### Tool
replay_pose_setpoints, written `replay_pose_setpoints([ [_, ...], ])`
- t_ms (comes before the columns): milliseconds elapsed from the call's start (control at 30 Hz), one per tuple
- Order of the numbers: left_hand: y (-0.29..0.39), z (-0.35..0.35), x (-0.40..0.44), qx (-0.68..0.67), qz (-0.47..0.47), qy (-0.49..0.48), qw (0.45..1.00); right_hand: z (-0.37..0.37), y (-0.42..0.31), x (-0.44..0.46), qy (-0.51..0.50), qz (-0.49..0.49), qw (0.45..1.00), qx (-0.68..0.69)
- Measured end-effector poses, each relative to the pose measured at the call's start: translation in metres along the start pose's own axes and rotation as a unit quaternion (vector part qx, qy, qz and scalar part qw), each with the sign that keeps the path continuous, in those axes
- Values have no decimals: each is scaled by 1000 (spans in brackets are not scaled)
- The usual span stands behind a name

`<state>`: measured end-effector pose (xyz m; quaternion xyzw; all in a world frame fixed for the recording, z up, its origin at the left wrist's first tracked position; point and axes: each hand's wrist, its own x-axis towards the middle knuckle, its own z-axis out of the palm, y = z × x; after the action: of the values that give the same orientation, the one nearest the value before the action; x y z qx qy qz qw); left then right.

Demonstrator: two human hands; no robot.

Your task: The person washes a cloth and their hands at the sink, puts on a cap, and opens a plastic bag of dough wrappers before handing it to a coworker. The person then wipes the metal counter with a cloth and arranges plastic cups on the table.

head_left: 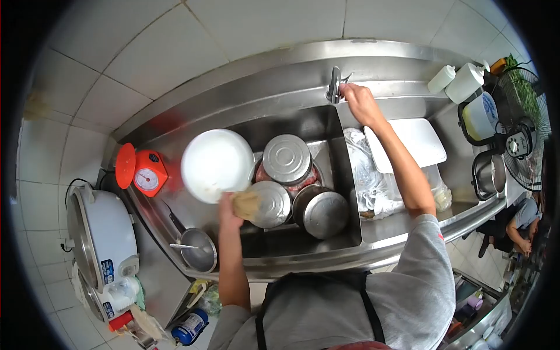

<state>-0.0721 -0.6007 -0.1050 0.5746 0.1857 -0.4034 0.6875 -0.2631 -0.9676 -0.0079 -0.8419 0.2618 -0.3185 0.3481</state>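
Observation:
My right hand reaches to the back of the sink, its fingers closed at the metal faucet. My left hand grips a tan scrubber, blurred, beside the front rim of a large white bowl. Several round metal containers with lids are in the sink basin: one at the back, one close to the scrubber, and one at the front right. The scrubber partly covers the edge of the nearest lid.
Right of the basin lie plastic bags and a white tray. A red scale, a metal ladle and a rice cooker are on the left. Squeeze bottles and a fan are at right; another person sits beyond.

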Motion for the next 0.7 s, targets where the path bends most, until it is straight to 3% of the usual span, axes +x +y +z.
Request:
replay_pose_setpoints([
  [100,-19,77,-26,133,-113,-81,981,6,57,34,170,-82,982,27],
  [233,-60,156,-17,202,-164,-170,950,23,116,47,76,-102,973,-194],
  [367,-67,201,-20,224,-211,-260,915,11,123,27,-28,-64,949,-306],
  [467,-50,223,-48,234,-186,-244,923,3,115,6,75,-44,948,-306],
  [533,-56,223,-35,223,-223,-254,914,1,55,-7,133,68,982,-112],
  [600,-59,222,-28,237,-244,-252,906,14,28,-16,22,3,999,-49],
  [633,-63,219,-27,232,-232,-250,911,22,22,-18,-59,100,991,66],
  [700,-72,217,-29,218,-207,-248,921,40,18,-21,-219,281,891,281],
])
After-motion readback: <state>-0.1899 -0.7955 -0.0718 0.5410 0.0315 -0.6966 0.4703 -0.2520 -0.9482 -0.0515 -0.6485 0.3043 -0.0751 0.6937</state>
